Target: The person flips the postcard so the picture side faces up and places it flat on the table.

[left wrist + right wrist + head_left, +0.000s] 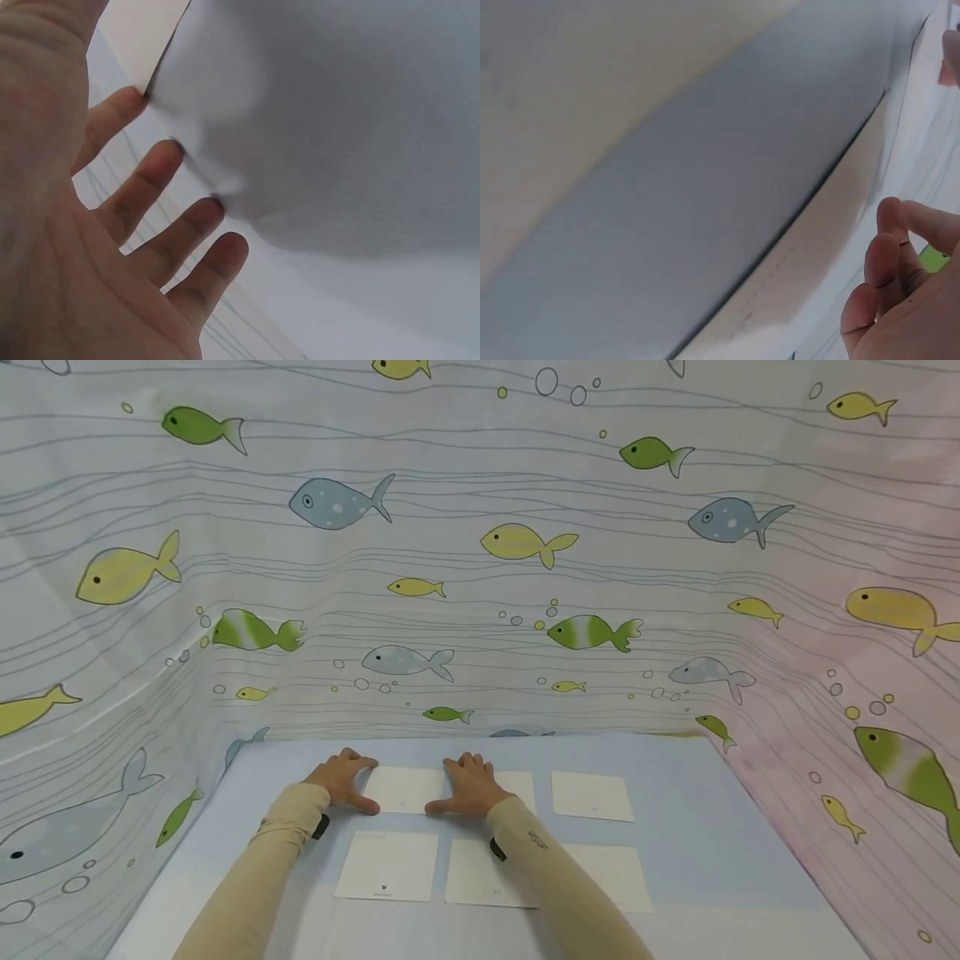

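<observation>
— Fish curtain (480,610) behind the bench (720,835); the card (405,788)?
— Head: back row's left end, between left hand (339,779) and right hand (472,788), thumbs spread wide; long axis sideways, print nearest the person. Probably light, stiffish: hold short sides.
— Left wrist?
— Fingers (152,166) splayed, one at a corner.
— Right wrist?
— Loosely bent; contact unclear.

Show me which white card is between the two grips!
The far row's leftmost white card: the left grip and right grip flank it; the other five cards aren't between them.
</observation>
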